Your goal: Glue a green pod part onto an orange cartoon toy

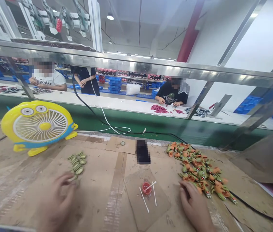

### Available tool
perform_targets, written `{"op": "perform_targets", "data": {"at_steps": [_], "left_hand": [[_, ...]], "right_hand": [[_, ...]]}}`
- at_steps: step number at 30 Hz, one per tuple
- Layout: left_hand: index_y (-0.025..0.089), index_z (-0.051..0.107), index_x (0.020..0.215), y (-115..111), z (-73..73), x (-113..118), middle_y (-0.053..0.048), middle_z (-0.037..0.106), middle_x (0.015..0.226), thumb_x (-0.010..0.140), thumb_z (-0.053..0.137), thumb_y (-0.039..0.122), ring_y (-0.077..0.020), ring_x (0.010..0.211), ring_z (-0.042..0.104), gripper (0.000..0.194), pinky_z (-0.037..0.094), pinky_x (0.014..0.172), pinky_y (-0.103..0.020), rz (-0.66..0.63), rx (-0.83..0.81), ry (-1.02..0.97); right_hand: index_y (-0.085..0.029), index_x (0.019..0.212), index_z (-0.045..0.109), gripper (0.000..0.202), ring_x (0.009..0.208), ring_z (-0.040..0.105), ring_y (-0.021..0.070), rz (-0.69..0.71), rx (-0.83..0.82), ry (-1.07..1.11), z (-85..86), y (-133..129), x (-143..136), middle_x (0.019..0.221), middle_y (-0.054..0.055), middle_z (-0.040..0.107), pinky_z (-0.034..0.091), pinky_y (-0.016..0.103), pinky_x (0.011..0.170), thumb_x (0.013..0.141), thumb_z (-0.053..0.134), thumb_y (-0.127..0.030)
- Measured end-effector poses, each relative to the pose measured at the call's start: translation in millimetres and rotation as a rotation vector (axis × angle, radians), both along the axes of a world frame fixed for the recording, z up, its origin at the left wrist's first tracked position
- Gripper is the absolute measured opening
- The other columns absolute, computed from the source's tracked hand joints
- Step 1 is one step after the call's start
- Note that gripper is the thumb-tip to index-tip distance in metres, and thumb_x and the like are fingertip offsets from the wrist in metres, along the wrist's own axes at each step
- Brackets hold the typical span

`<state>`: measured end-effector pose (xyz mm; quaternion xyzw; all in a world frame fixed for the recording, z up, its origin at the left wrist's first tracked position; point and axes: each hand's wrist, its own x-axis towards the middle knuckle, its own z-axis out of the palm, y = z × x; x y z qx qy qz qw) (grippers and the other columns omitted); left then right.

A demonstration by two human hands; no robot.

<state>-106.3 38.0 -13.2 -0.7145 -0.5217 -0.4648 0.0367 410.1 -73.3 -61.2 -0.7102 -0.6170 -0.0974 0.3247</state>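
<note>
My left hand [56, 201] lies on the cardboard-covered bench with its fingers spread, the fingertips touching the near end of a small pile of green round parts [77, 161]. It holds nothing that I can see. My right hand [194, 206] rests on the bench at the near edge of a long heap of orange and green toy pieces [199, 170]; the fingers are loosely together and nothing shows in them. Between the hands sits a small red cap [146, 188] with thin white sticks [145, 199] on a cardboard scrap.
A yellow cartoon desk fan [38, 125] stands at the left. A dark blurred object [143, 151] lies mid-bench. A black cable [259, 211] runs off right. Beyond a metal rail [136, 62], a conveyor table [117, 102] has other people working at it.
</note>
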Motion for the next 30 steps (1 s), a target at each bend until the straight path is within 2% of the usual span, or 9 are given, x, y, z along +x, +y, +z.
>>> {"op": "perform_targets", "data": {"at_steps": [2,5,11,14,18,21,24,27,30], "left_hand": [[0.020,0.062,0.111,5,-13.3,29,-0.010,0.067,0.110,0.100,0.054,0.028,-0.0239,0.098,0.068,0.016,0.059,0.079,-0.034,-0.153,0.050,0.144],[0.023,0.063,0.107,7,-21.1,53,-0.007,0.067,0.107,0.099,0.054,0.021,-0.0222,0.103,0.066,0.013,0.057,0.090,-0.035,-0.274,0.021,0.252],[0.019,0.061,0.107,1,-15.7,55,-0.011,0.066,0.108,0.099,0.053,0.020,-0.0253,0.103,0.063,0.012,0.054,0.092,-0.043,-0.295,-0.076,0.359],[0.019,0.062,0.114,0,-12.0,60,-0.013,0.063,0.122,0.098,0.054,0.022,-0.0299,0.117,0.058,0.018,0.050,0.103,-0.050,-0.292,-0.162,0.437],[0.019,0.060,0.130,-5,-7.0,66,-0.017,0.050,0.148,0.098,0.054,0.027,-0.0377,0.144,0.039,0.033,0.038,0.119,-0.057,-0.251,-0.251,0.522],[0.023,0.057,0.139,-7,-7.0,67,-0.017,0.038,0.162,0.101,0.052,0.035,-0.0425,0.152,0.028,0.041,0.034,0.120,-0.061,-0.239,-0.301,0.579],[0.027,0.056,0.144,-3,-8.2,69,-0.015,0.040,0.163,0.102,0.050,0.043,-0.0430,0.153,0.030,0.046,0.035,0.118,-0.063,-0.249,-0.350,0.635],[0.028,0.053,0.148,4,-3.8,69,-0.012,0.045,0.163,0.104,0.045,0.048,-0.0386,0.151,0.037,0.049,0.037,0.119,-0.061,-0.269,-0.384,0.688],[0.029,0.048,0.153,-4,1.1,63,-0.011,0.042,0.165,0.104,0.042,0.053,-0.0381,0.151,0.038,0.055,0.039,0.119,-0.060,-0.288,-0.403,0.731]], "right_hand": [[-0.017,0.104,0.071,0.036,0.096,0.075,0.0271,-0.009,-0.016,0.012,0.8,0,0,0.105,0.012,0.077,0.063,0.044,0.083,0.098,0.042,-0.037],[-0.016,0.104,0.071,0.037,0.096,0.074,0.0281,-0.018,-0.028,0.021,2.3,0,0,0.105,0.013,0.077,0.062,0.046,0.083,0.097,0.042,-0.039],[-0.016,0.104,0.070,0.037,0.095,0.073,0.0275,0.003,-0.074,0.037,6.2,0,1,0.104,0.013,0.076,0.060,0.044,0.084,0.095,0.042,-0.039],[-0.015,0.105,0.070,0.038,0.095,0.072,0.0283,0.014,-0.098,0.051,7.2,0,0,0.103,0.014,0.075,0.059,0.044,0.085,0.094,0.043,-0.040],[-0.016,0.105,0.069,0.036,0.095,0.072,0.0279,0.055,-0.130,0.063,7.9,1,-1,0.102,0.014,0.075,0.058,0.043,0.087,0.093,0.044,-0.039],[-0.016,0.105,0.069,0.035,0.097,0.072,0.0282,0.086,-0.142,0.062,8.8,4,-1,0.103,0.013,0.075,0.058,0.044,0.089,0.092,0.045,-0.038],[-0.015,0.104,0.070,0.036,0.099,0.072,0.0293,0.091,-0.124,0.063,8.5,2,0,0.104,0.015,0.075,0.059,0.046,0.091,0.093,0.045,-0.040],[-0.017,0.102,0.071,0.036,0.098,0.073,0.0300,0.130,-0.070,0.052,3.4,-19,-5,0.105,0.015,0.076,0.062,0.047,0.088,0.094,0.047,-0.042],[-0.026,0.102,0.074,0.027,0.094,0.075,0.0292,0.252,-0.060,0.000,-5.9,-66,-25,0.102,0.010,0.077,0.065,0.046,0.083,0.094,0.055,-0.043]]}}
